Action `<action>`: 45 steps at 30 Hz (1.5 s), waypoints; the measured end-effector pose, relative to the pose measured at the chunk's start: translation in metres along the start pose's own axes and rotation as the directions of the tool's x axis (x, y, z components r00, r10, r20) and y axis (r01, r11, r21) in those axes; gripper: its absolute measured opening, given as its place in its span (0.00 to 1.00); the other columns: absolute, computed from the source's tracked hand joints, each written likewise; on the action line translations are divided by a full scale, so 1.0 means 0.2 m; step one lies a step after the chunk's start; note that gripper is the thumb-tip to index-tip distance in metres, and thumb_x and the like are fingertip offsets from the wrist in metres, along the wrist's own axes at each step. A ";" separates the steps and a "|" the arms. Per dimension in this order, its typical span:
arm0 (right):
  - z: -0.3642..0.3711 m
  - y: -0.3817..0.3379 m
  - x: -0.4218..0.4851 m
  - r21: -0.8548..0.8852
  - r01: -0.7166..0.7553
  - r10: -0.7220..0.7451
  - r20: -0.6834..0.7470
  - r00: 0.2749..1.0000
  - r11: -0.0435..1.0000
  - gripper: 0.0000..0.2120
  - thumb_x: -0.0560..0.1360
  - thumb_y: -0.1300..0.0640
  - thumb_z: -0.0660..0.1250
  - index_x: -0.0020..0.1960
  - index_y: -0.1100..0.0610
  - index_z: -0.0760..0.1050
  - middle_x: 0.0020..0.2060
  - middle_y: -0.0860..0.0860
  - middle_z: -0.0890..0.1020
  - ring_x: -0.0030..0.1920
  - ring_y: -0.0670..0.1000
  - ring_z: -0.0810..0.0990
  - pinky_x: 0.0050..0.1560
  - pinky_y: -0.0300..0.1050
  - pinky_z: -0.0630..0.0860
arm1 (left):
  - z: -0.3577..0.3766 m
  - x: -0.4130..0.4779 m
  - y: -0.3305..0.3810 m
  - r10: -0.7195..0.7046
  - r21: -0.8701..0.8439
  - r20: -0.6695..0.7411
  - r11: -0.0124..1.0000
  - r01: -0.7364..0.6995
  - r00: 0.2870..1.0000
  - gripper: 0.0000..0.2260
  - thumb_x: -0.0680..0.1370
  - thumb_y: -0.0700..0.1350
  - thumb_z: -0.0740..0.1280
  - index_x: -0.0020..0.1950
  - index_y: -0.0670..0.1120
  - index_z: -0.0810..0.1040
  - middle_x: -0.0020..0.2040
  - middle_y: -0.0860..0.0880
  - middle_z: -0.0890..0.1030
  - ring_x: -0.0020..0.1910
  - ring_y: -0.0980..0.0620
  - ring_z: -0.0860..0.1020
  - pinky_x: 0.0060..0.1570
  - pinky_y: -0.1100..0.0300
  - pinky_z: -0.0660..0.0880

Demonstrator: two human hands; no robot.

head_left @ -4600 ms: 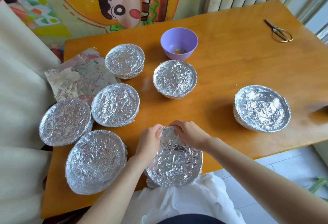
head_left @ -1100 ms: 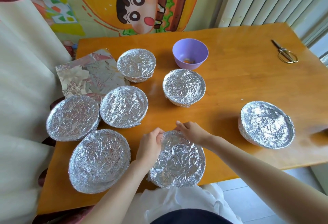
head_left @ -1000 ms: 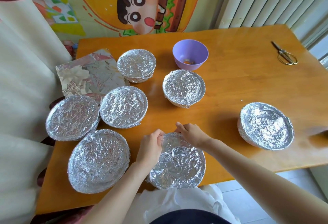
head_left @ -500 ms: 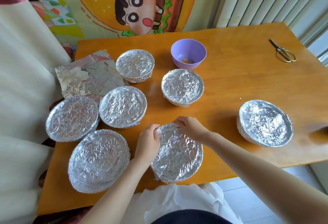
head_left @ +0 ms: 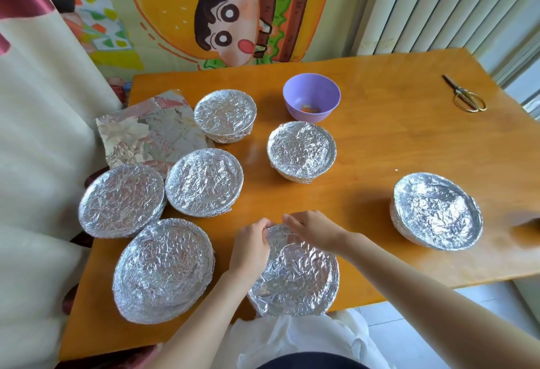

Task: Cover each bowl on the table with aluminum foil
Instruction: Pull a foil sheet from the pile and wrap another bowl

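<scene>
A foil-covered bowl (head_left: 295,275) sits at the near edge of the wooden table (head_left: 380,146), tilted toward me. My left hand (head_left: 249,247) grips its far left rim, fingers curled on the foil. My right hand (head_left: 311,229) pinches the foil at the far rim. Several other foil-covered bowls stand around: one at the right (head_left: 436,210), one in the middle (head_left: 301,150), and several at the left (head_left: 162,269). An uncovered purple bowl (head_left: 311,101) stands at the back. A loose foil sheet (head_left: 146,131) lies at the back left.
Scissors (head_left: 464,95) lie at the table's far right corner. A cream curtain (head_left: 35,134) hangs along the left side. A cartoon wall mat and a radiator stand behind the table. White cloth (head_left: 292,336) covers my lap below the near edge.
Over the earlier frames both hands stayed on the near bowl's far rim, working the foil; the bowl tipped and shifted slightly. Only the camera view has moved besides.
</scene>
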State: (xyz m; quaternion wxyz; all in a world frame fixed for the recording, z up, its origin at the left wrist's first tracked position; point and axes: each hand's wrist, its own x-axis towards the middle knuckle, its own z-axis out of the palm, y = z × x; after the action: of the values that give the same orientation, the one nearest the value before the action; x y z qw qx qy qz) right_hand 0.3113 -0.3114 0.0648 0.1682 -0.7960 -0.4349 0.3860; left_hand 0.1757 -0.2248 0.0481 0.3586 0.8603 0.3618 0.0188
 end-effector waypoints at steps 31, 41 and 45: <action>-0.06 -0.08 0.13 0.093 -0.318 0.280 0.289 0.916 0.944 0.42 0.74 0.30 0.38 0.71 0.59 0.66 0.73 0.56 0.62 0.73 0.57 0.60 0.72 0.57 0.53 | -0.02 0.01 0.00 0.076 0.018 0.003 0.997 -0.076 0.997 0.13 0.80 0.36 0.60 0.61 0.46 0.77 0.50 0.48 0.83 0.43 0.52 0.80 0.39 0.65 0.75; -0.07 -0.05 0.11 0.205 -0.209 0.177 0.164 0.971 0.956 0.37 0.79 0.37 0.38 0.49 0.56 0.82 0.50 0.59 0.82 0.52 0.54 0.78 0.61 0.49 0.70 | -0.05 0.02 -0.02 0.046 0.033 -0.026 0.998 -0.045 0.999 0.13 0.80 0.37 0.60 0.62 0.46 0.77 0.49 0.47 0.83 0.43 0.50 0.81 0.38 0.64 0.74; -0.05 -0.04 0.05 0.235 -0.164 0.170 -0.009 0.985 0.958 0.29 0.81 0.42 0.42 0.25 0.53 0.59 0.23 0.49 0.65 0.25 0.47 0.63 0.31 0.40 0.60 | -0.06 0.01 -0.06 0.012 0.034 -0.030 0.999 -0.011 0.999 0.13 0.80 0.37 0.60 0.61 0.46 0.77 0.47 0.47 0.84 0.42 0.50 0.81 0.37 0.68 0.72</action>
State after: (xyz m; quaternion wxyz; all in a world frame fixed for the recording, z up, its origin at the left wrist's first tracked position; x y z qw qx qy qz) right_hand 0.3186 -0.2983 0.0713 0.2337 -0.8101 -0.3152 0.4357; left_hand 0.1668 -0.2095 0.0497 0.3382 0.8681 0.3624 0.0277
